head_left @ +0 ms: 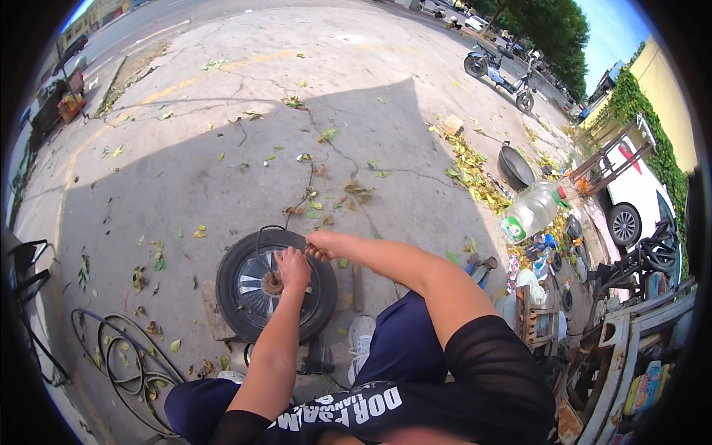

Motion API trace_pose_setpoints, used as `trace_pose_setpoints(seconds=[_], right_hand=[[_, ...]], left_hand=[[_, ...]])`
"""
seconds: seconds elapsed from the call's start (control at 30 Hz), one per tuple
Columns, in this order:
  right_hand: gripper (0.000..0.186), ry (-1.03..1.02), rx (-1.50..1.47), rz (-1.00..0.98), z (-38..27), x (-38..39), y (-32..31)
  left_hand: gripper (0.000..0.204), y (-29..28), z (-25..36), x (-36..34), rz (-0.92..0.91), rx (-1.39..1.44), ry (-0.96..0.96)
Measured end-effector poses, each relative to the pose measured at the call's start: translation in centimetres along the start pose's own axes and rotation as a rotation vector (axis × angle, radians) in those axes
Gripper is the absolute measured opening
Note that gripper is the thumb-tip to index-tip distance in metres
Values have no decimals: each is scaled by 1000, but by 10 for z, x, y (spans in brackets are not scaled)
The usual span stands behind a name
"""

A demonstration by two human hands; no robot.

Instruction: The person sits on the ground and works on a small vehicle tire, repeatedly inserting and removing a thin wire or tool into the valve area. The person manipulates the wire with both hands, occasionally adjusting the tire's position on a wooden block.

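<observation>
A wheel with a black tyre and a silver spoked hub lies flat on the ground before me, its rusty axle at the middle. My left hand is over the hub's far right part, fingers bent and closed together; what they grip is hidden. Just beyond it, at the tyre's upper right edge, my right hand is closed in a pinch on something too small to make out. A thin dark cable loops over the far side of the tyre and trails away along the concrete.
A coiled hose lies at the left. On the right are a large plastic bottle, a dark pan, a rusty metal frame and mixed scrap. Fallen leaves dot the concrete. A scooter and a white car stand farther off.
</observation>
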State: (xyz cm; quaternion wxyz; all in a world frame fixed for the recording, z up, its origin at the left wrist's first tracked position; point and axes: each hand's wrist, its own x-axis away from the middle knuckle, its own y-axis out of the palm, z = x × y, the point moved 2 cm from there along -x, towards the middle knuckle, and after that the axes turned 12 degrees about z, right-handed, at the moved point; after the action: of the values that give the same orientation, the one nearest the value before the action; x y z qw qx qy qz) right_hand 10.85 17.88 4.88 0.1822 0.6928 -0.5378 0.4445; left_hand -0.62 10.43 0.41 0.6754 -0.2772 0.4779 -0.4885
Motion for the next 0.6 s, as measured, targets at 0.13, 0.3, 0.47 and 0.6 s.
trace_pose_setpoints(seconds=[0.13,0.3,0.47,0.6], right_hand=[[21,-797,659,334,-1,15,-6],[20,-1302,1274,449,-16,56,7],[15,-1268,1348,434,-17,67,15],[21,-1004,1115,447,-10,52,20]], left_hand=[[17,2,4,0,-2,14,12],[18,1,1,1,-9,-1,21],[17,2,1,3,26,30,6],[15,2,1,4,61,89,7]])
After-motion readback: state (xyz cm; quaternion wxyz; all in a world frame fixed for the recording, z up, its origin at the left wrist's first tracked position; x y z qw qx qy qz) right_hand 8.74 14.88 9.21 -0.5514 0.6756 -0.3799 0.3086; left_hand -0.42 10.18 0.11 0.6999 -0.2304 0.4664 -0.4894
